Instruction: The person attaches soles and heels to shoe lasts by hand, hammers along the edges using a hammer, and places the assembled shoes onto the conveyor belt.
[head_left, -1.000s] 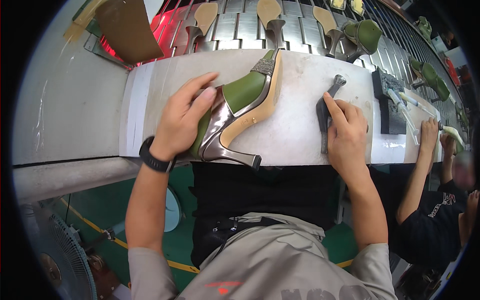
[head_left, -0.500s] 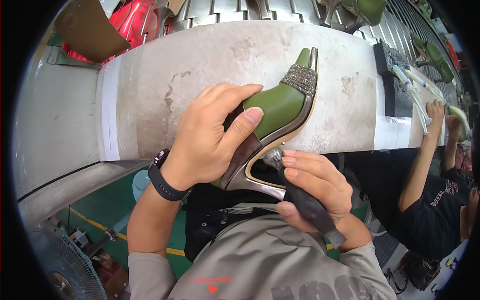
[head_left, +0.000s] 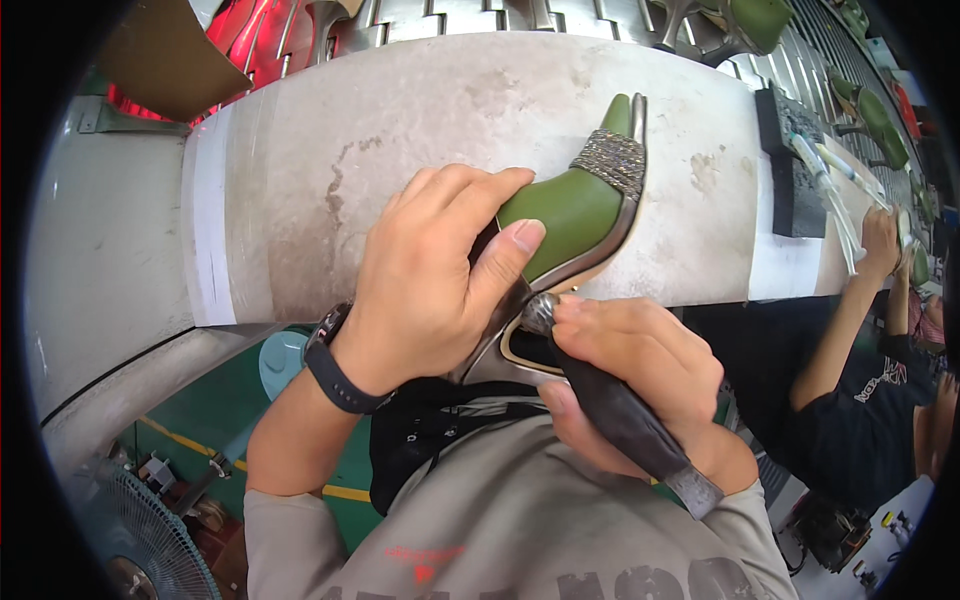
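A green high-heeled shoe lies on its side at the table's near edge, its pointed toe facing away from me. A glittery band crosses its front, and dark metallic trim runs along the sole. My left hand is closed around the heel end, thumb and fingers pressing on the green upper. In my right hand is a hand tool with a dark wrapped handle and a rounded metal head. That head is at the sole's arch, near the heel; whether it touches is hard to tell.
A pale, stained worktable spans the middle. Beyond it a slatted metal conveyor carries more shoes. At right are a black block, white syringe-like tubes and a co-worker's arm. A fan stands lower left.
The tool's head has shifted slightly toward the heel along the sole, its handle tilting more downward. My left hand and the shoe have moved a little to the right.
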